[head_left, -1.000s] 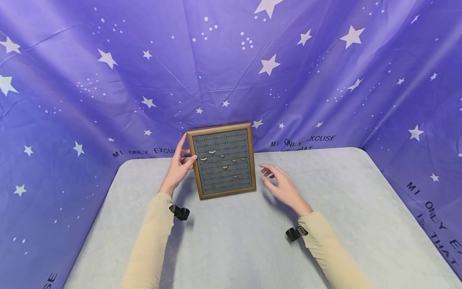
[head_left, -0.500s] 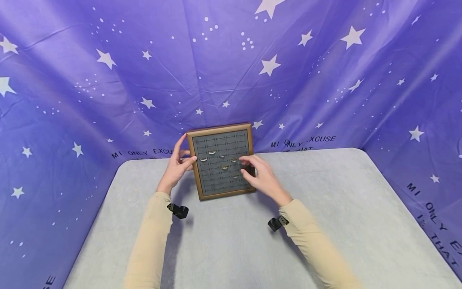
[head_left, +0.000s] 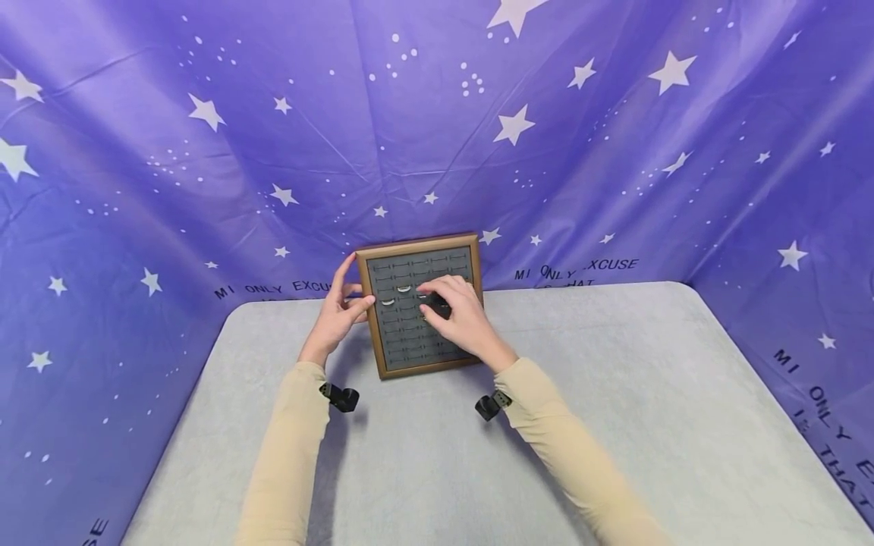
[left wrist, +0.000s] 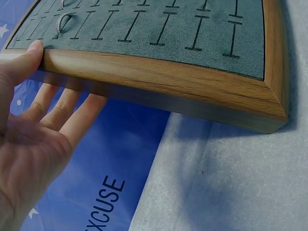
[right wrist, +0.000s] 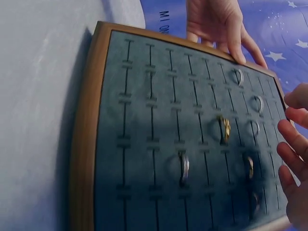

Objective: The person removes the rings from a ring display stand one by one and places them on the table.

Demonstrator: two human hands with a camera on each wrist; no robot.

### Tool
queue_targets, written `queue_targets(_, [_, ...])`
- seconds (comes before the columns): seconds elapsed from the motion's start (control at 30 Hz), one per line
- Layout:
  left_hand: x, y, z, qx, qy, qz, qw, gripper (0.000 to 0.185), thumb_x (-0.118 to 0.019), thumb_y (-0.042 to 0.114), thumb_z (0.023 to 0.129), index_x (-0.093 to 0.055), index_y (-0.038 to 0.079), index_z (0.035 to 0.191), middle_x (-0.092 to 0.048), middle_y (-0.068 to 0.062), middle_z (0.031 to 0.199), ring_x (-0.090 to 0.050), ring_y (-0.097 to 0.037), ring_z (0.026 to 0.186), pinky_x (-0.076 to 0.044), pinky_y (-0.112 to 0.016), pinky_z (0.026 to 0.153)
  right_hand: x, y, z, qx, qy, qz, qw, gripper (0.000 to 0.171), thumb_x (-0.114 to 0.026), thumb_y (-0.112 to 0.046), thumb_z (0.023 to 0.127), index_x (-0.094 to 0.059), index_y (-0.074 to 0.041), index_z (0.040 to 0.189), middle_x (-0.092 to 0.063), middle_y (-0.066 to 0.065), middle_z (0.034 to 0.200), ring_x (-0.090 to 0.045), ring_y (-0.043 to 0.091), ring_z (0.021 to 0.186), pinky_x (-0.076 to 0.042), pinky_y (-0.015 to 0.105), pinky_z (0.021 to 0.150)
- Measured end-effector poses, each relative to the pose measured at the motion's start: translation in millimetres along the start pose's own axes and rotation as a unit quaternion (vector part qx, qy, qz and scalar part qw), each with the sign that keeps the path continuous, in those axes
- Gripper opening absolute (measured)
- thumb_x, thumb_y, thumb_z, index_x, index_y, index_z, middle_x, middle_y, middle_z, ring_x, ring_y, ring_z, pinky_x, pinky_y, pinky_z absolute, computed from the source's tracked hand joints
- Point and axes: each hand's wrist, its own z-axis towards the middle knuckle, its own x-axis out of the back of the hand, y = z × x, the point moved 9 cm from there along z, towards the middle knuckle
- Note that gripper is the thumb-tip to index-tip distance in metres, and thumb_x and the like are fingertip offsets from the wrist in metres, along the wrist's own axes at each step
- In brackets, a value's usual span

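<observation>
A wood-framed ring tray [head_left: 423, 369] with grey slotted velvet leans against the backdrop at the table's far edge. Several rings sit in its slots, among them a silver ring [head_left: 404, 289] and, in the right wrist view, a gold ring [right wrist: 224, 129]. My left hand [head_left: 350, 299] holds the tray's left rim, thumb [left wrist: 24, 62] on the front of the frame [left wrist: 168, 77] and fingers behind it. My right hand [head_left: 437, 299] is over the tray's upper middle, fingers loosely curled. Its fingertips [right wrist: 293, 144] hover beside the rings, with nothing seen between them.
The tray stands on a grey padded table [head_left: 614, 394]. A purple star-printed backdrop [head_left: 205, 152] walls in the far side and both flanks. Small black wrist cameras [head_left: 341, 398] hang under both sleeves.
My right hand has moved left from the table beside the tray onto the tray's face, up to the ringed rows. The left hand and the tray have stayed put.
</observation>
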Motion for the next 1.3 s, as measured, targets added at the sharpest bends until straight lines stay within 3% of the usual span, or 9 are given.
queue_targets(0.2, [-3.1, 0.6, 0.5, -0.006, -0.003, -0.008, 0.9999, 0.081, -0.058, -0.003, 0.094, -0.013, 0.024, 0.156, -0.051, -0.02, 0.112, -0.066, -0.016, 0.085, -0.055, -0.047, 0.08, -13, -2, 11, -0.005, 0.013, -0.017, 1.0, 0.024, -0.07, -0.015, 0.088, -0.07, -0.009, 0.111, -0.064, 0.002, 0.105, -0.051, 0.02, 0.1, -0.036, 0.042, 0.082])
queue_targets(0.53, [-5.8, -2.8, 2.2, -0.006, -0.008, 0.001, 0.9999, 0.081, -0.057, -0.002, 0.095, -0.012, 0.025, 0.156, -0.052, -0.022, 0.113, -0.066, -0.015, 0.085, -0.057, -0.039, 0.075, -25, 5, 15, -0.026, 0.037, -0.051, 0.998, 0.021, -0.072, -0.015, 0.086, -0.07, -0.012, 0.107, -0.057, 0.003, 0.104, -0.046, 0.022, 0.095, -0.032, 0.045, 0.082])
queue_targets(0.77, [-5.7, -1.5, 1.0, -0.009, -0.01, 0.01, 0.9999, 0.081, -0.056, 0.0, 0.096, -0.009, 0.025, 0.157, -0.051, -0.025, 0.117, -0.065, -0.015, 0.086, -0.056, -0.042, 0.076, -30, 6, 17, -0.044, 0.046, -0.078, 0.995, 0.014, -0.074, -0.016, 0.085, -0.071, -0.014, 0.099, -0.053, 0.001, 0.099, -0.044, 0.022, 0.091, -0.031, 0.045, 0.081])
queue_targets(0.97, [3.1, -21.0, 9.1, -0.004, -0.002, 0.008, 1.0, 0.081, -0.057, 0.006, 0.097, -0.011, 0.039, 0.155, -0.05, -0.024, 0.123, -0.064, -0.016, 0.088, -0.056, -0.044, 0.077, -34, 4, 22, -0.071, 0.064, -0.088, 0.992, 0.008, -0.073, -0.016, 0.086, -0.068, -0.013, 0.093, -0.051, 0.002, 0.096, -0.043, 0.024, 0.093, -0.029, 0.047, 0.086])
queue_targets(1.17, [-3.1, -2.4, 0.7, -0.008, -0.007, 0.01, 0.9999, 0.08, -0.054, -0.001, 0.097, -0.007, 0.026, 0.156, -0.05, -0.031, 0.124, -0.064, -0.014, 0.088, -0.056, -0.044, 0.077, -38, 4, 22, -0.083, 0.068, -0.099, 0.989, 0.005, -0.067, -0.015, 0.09, -0.064, -0.014, 0.086, -0.049, 0.002, 0.095, -0.041, 0.024, 0.092, -0.029, 0.047, 0.086])
queue_targets(1.3, [-4.2, 0.7, -1.1, -0.007, -0.007, 0.007, 0.9999, 0.08, -0.054, -0.001, 0.097, -0.006, 0.026, 0.156, -0.049, -0.032, 0.126, -0.064, -0.014, 0.088, -0.056, -0.04, 0.075, -38, 4, 22, -0.084, 0.05, -0.094, 0.991, 0.005, -0.064, -0.015, 0.09, -0.061, -0.014, 0.087, -0.048, 0.003, 0.097, -0.04, 0.025, 0.093, -0.028, 0.047, 0.087])
